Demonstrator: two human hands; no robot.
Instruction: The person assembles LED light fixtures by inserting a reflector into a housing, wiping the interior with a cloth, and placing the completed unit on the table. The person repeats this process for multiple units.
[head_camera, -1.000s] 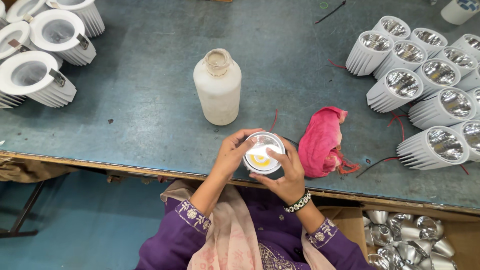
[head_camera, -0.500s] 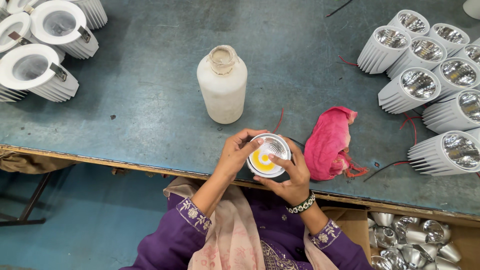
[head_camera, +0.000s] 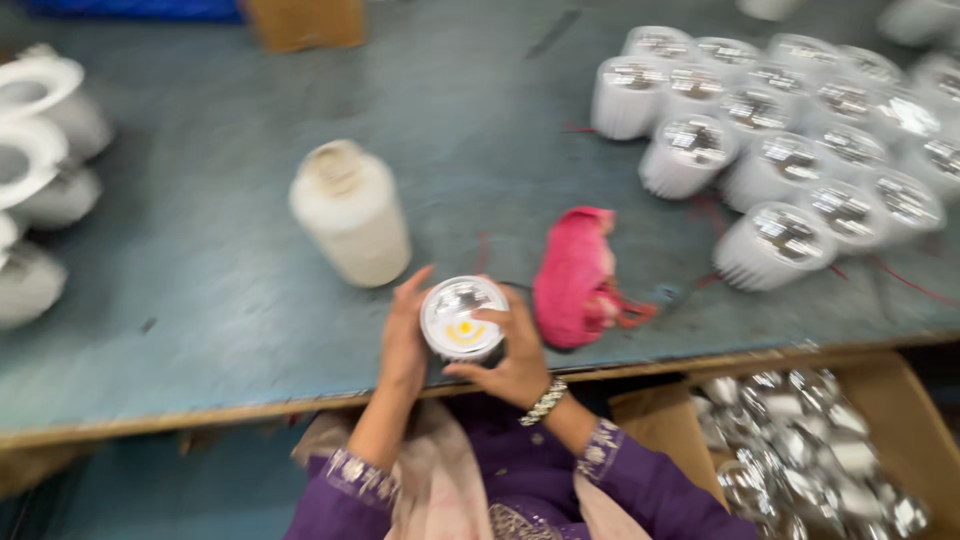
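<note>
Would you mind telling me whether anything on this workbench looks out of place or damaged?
Nothing looks damaged or spilled. The one odd item is a crumpled pink cloth lying loose among the lamp parts, beside the round lamp unit held by the left hand and right hand. The picture is blurred, so fine flaws would not show.

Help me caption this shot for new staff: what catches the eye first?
Both hands, left hand and right hand, cup a round lamp unit with a yellow centre at the near table edge. A bright pink cloth lies just right of it, and a white plastic bottle stands behind. White finned lamp housings crowd the far right.
</note>
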